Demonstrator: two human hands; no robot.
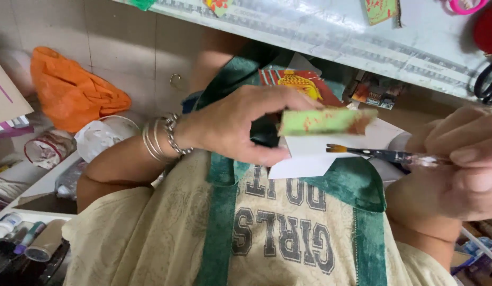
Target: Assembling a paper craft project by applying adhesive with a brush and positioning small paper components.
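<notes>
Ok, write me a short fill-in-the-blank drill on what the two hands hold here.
1. The left hand holds a small block painted mostly ____.
2. The right hand holds a thin ____ with its tip pointing toward the block.
3. The plastic bag on the floor is ____.
4. Several ____ circle the left wrist.

Missing words: green; paintbrush; orange; bangles

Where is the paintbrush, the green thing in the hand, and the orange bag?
paintbrush [381, 154], head view, on its dark metal part.
green piece [322, 121], head view, on its middle.
orange bag [71, 92], head view, on its middle.
</notes>
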